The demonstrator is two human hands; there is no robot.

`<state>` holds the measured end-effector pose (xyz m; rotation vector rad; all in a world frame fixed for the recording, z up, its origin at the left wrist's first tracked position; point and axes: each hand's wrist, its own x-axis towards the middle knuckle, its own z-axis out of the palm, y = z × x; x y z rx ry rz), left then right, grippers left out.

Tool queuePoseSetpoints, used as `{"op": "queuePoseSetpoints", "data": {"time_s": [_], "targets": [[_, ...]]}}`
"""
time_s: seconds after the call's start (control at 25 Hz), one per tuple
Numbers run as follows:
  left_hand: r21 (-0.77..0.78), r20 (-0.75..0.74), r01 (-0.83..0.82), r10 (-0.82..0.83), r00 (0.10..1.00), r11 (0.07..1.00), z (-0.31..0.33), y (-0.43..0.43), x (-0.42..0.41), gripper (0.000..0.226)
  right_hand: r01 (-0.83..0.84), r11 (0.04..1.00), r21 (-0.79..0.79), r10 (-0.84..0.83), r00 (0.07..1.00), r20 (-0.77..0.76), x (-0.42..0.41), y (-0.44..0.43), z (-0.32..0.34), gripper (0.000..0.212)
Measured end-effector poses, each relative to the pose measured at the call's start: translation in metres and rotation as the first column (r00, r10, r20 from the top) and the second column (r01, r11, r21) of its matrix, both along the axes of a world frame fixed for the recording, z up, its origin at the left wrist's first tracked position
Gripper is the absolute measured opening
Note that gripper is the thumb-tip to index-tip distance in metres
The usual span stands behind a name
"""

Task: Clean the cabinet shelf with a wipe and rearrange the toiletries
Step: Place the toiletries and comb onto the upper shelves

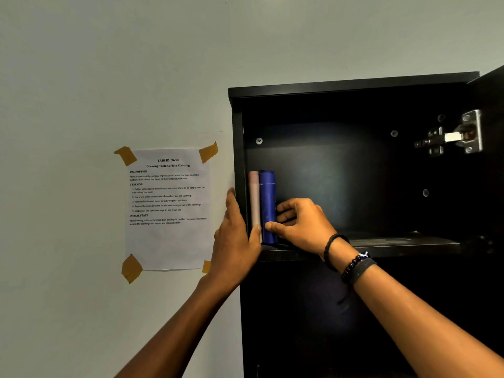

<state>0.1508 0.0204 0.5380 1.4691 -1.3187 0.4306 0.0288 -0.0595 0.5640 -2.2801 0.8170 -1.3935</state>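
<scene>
A black wall cabinet (351, 85) hangs open with one dark shelf (403, 245). Two tall toiletries stand upright at the shelf's far left: a pale pink bottle (254, 197) against the side wall and a blue bottle (267, 197) touching it on the right. My right hand (300, 223) grips the lower part of the blue bottle, thumb in front and fingers behind. My left hand (234, 236) wraps the cabinet's left side panel, its thumb resting on the base of the pink bottle. No wipe is in view.
The cabinet door (491, 110) stands open at the right, held by a metal hinge (452, 136). A printed task sheet (167, 208) is taped to the pale wall left of the cabinet. The shelf to the right of the bottles is bare and dark.
</scene>
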Motion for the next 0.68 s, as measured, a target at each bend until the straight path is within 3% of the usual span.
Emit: {"op": "queuePoseSetpoints", "data": {"time_s": [0.28,0.68], "targets": [[0.009,-0.053,-0.012,0.013,0.999,1.000,-0.002,-0.001,-0.001,0.077,0.115,0.993,-0.038,-0.114,0.993,0.013,0.008,-0.003,-0.007,0.035],[0.058,-0.133,0.027,-0.019,0.991,0.998,-0.007,0.005,-0.001,0.061,0.175,0.982,-0.065,-0.173,0.985,0.023,0.006,0.003,-0.017,0.040]]}}
